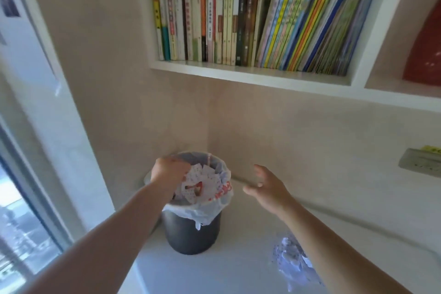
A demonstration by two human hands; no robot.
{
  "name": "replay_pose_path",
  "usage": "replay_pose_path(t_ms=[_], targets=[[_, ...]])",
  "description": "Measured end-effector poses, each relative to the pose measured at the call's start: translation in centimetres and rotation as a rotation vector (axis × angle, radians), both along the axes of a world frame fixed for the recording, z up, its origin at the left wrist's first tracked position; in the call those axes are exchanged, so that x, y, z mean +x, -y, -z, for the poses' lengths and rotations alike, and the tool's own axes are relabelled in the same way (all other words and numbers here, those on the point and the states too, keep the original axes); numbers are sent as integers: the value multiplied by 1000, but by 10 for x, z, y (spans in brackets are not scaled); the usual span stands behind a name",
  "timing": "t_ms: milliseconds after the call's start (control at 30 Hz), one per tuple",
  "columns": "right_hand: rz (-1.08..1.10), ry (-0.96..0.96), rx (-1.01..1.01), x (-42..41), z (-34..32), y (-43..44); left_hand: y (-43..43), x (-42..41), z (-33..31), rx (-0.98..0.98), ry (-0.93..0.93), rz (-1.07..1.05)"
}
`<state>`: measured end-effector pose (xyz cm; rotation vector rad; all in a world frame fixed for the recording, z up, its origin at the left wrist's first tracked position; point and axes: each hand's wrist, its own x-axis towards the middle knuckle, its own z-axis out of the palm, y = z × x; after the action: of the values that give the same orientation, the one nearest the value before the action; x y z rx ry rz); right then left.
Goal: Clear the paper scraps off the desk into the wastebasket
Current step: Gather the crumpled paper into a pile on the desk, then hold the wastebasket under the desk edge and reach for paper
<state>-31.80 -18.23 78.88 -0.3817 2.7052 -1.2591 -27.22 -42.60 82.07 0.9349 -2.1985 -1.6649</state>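
Note:
A dark round wastebasket (191,234) with a white plastic liner stands in the desk's back left corner. Printed paper scraps (202,184) fill its top. My left hand (169,172) is over the basket's mouth, fingers curled down onto the scraps inside. My right hand (267,188) hovers to the right of the basket, fingers spread and holding nothing. A crumpled pile of paper scraps (293,260) lies on the white desk (226,274) under my right forearm, partly hidden by it.
A white shelf (238,74) packed with several books hangs on the wall above. A window frame (47,126) runs along the left. A wall socket (420,162) sits at the right, with a cable along the desk's back edge.

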Motion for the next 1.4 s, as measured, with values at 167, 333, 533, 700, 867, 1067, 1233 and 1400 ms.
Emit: replay_pose_path(t_ms=[167, 333, 533, 700, 867, 1067, 1233, 1400], targets=[[-92, 17, -23, 8, 7, 25, 64, 12, 48, -6, 184, -216], [-82, 29, 3, 7, 22, 18, 80, 3, 68, 355, 114, -278], [13, 82, -14, 7, 44, -11, 87, 2, 80, 571, 146, -247], [69, 108, -20, 18, 49, -22, 76, 2, 88, 750, 134, -145], [125, 119, -14, 36, 46, -37, 59, 6, 78, 709, 89, -63], [172, 94, -36, 46, 37, -62, 27, 48, 53, 618, 89, 45], [100, 123, -77, 51, 30, -65, -12, 109, 34, 659, 64, 93], [-31, 159, -65, 68, 45, -64, -40, 190, 26, 654, 99, 15]])
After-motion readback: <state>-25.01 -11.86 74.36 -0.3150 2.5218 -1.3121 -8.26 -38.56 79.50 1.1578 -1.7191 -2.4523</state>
